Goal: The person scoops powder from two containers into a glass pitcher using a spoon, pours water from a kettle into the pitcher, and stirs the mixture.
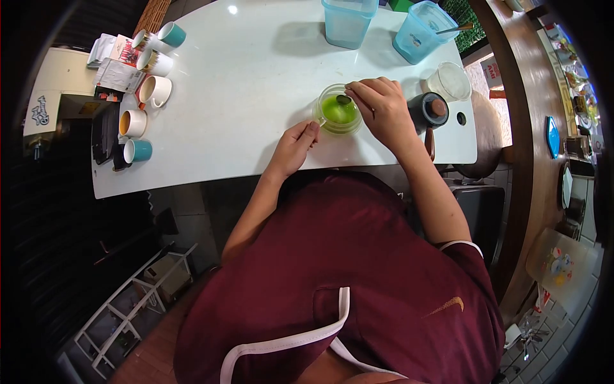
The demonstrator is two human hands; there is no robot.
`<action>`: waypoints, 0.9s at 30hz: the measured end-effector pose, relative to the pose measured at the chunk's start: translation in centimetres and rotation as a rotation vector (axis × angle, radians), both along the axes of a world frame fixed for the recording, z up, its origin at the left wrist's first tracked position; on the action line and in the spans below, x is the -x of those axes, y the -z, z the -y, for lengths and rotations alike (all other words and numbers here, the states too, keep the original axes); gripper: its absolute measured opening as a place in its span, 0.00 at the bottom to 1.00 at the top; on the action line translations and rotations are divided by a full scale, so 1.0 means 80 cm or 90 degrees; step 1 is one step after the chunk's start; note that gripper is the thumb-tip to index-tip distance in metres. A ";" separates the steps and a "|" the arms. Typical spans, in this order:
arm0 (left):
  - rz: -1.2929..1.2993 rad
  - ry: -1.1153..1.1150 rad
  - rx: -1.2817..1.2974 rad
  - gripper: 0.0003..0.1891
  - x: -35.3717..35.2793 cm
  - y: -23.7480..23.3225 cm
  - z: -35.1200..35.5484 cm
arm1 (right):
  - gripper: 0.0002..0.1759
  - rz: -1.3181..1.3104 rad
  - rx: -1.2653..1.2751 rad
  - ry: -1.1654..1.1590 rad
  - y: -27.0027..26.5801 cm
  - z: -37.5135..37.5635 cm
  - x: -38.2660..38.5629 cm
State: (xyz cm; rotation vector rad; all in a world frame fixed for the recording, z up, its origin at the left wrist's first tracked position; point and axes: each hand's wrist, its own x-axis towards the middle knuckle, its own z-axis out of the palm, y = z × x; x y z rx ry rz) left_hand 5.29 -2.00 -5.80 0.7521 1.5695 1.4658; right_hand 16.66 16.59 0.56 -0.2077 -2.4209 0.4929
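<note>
A clear glass cup [327, 130] holding bright green liquid [339, 112] stands on the white table, near its front edge. My left hand [297, 146] is closed at the cup's left side, thumb and fingers pinching its handle. Over the cup's right rim, my right hand [382, 110] grips a spoon [344, 100], whose dark bowl shows at the top of the liquid. My fingers hide most of the spoon's handle. Close to the right forearm sits a dark round container with a brown knob [437, 107].
Several mugs [155, 90] line the left end of the white table [230, 96]. Two blue plastic tubs [350, 25] stand at the back, the right one with a spoon in it. A clear plastic cup [449, 81] is at the right. A wooden counter [527, 160] runs beyond.
</note>
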 end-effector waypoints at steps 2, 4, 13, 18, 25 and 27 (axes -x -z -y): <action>0.016 0.014 -0.007 0.20 0.002 0.004 0.001 | 0.06 -0.045 0.013 -0.003 0.008 0.001 0.006; 0.019 0.008 -0.006 0.20 0.001 0.004 0.002 | 0.06 -0.041 0.026 -0.017 0.009 0.005 0.006; 0.009 0.003 0.002 0.19 0.000 0.001 0.001 | 0.04 0.080 0.042 -0.021 -0.020 0.005 -0.012; 0.012 -0.005 0.002 0.20 -0.001 -0.003 0.001 | 0.05 0.038 -0.015 0.016 -0.016 -0.001 -0.006; 0.001 -0.005 0.020 0.20 -0.002 -0.007 0.001 | 0.06 0.018 0.068 -0.019 -0.002 0.014 0.003; -0.008 0.000 0.021 0.20 -0.002 -0.006 0.001 | 0.05 0.043 0.067 -0.033 -0.008 0.015 -0.002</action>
